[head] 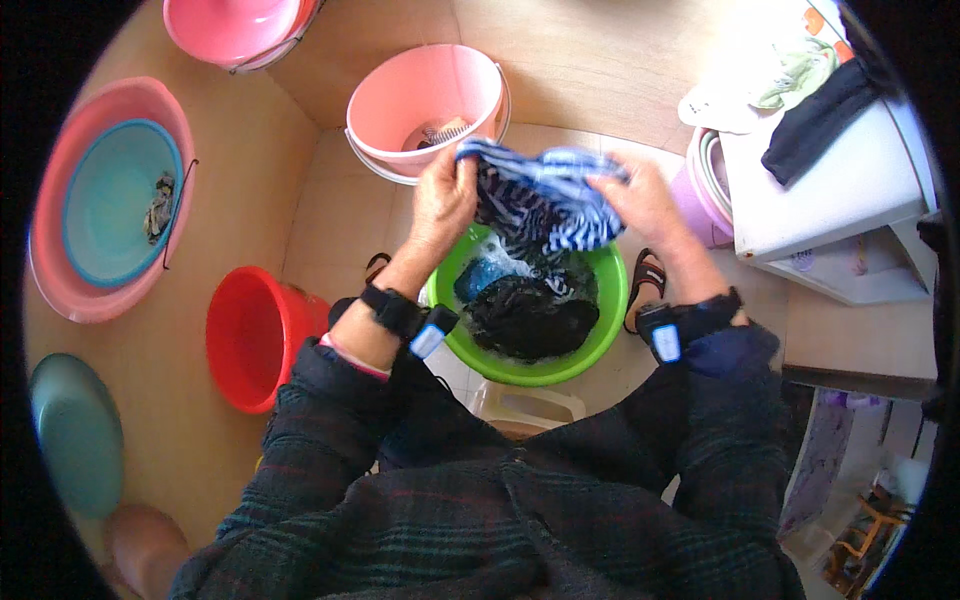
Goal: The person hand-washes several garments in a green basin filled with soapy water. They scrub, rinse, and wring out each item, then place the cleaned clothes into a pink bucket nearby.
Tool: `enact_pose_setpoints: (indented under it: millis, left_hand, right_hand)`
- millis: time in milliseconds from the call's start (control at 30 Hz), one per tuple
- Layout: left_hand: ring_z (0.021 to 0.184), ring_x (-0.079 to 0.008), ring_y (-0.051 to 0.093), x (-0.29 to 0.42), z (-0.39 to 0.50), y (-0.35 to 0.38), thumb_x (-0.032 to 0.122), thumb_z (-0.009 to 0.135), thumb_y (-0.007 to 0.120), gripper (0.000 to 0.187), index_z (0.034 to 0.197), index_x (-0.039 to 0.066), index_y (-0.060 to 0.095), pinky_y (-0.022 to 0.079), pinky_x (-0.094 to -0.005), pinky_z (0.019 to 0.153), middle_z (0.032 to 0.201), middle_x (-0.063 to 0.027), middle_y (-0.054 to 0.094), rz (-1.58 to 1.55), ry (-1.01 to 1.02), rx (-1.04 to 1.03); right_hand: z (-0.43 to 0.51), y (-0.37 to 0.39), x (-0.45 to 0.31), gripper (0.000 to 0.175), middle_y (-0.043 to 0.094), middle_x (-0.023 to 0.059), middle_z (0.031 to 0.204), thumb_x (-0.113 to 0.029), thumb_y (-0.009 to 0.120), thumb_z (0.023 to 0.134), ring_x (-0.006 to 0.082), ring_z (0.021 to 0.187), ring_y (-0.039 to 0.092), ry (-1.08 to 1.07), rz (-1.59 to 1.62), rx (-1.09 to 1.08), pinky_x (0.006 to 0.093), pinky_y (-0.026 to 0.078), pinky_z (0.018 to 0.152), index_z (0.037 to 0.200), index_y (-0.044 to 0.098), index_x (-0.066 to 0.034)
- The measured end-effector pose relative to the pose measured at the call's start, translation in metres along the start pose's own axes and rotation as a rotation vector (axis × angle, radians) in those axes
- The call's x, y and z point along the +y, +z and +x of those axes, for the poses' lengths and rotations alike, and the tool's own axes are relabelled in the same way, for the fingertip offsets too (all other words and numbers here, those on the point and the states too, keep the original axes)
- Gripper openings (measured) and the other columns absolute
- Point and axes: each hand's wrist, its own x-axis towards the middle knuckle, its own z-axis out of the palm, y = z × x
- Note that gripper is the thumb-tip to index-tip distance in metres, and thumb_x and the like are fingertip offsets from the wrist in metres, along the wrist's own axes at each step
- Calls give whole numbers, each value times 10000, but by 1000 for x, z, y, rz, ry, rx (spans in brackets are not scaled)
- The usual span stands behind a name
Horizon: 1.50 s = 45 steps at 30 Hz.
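Note:
Between my two hands hangs a wet-looking black, blue and white patterned cloth, blurred in places. My left hand pinches its upper left corner, thumb uppermost. At the cloth's right end my right hand grips the edge. Directly below stands a green plastic basin, and the cloth's lower part hangs over its far side. Dark fabric lies in sudsy water inside the basin, beside a blue piece that is partly under the surface.
Beyond the basin stands a pink bucket with striped cloth in it. A red bucket is at the left, near wall-hung basins. To the right, a white cabinet carries a dark garment. A plastic stool sits close before me.

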Motion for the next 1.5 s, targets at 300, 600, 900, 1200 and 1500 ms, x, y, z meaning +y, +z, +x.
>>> enact_pose_setpoints:
  millis: [300,600,900,1200,1500]
  left_hand:
    - [1203,-466,402,-110,-139,96,69,821,473,564,1372,115,360,384,-468,993,1416,-265,289,528,-220,-739]
    - [975,-411,578,-168,-122,132,156,817,503,330,1117,51,592,449,-461,879,1023,-296,590,487,-351,-1032]
    - [866,-347,591,-121,-82,78,241,898,449,320,973,-41,581,445,-408,784,913,-226,629,-246,-700,-182]
    - [839,-96,543,94,28,-30,236,952,447,251,1014,33,581,467,-253,745,899,-13,593,-614,-162,-198]
    - [762,-164,568,75,43,-33,205,876,441,256,962,23,598,479,-294,700,813,-42,595,-290,-14,26]
  right_hand:
    - [-76,188,161,652,13,247,1500,-151,496,817,539,1287,230,542,-446,-662,482,260,1077,1432,289,-212]
    - [-39,205,196,471,429,202,1360,-208,503,830,376,1261,403,557,-573,-835,463,329,1040,1288,495,-98]
    - [-39,102,158,279,624,252,951,-188,488,856,371,886,603,410,-162,-339,409,470,800,1005,610,15]
    - [-3,-32,-74,217,638,17,869,-149,470,916,73,754,567,-93,629,-89,234,466,695,1014,608,-13]
    - [-15,-27,-36,284,668,87,886,-177,561,857,156,782,616,-129,402,4,292,487,747,1042,614,33]
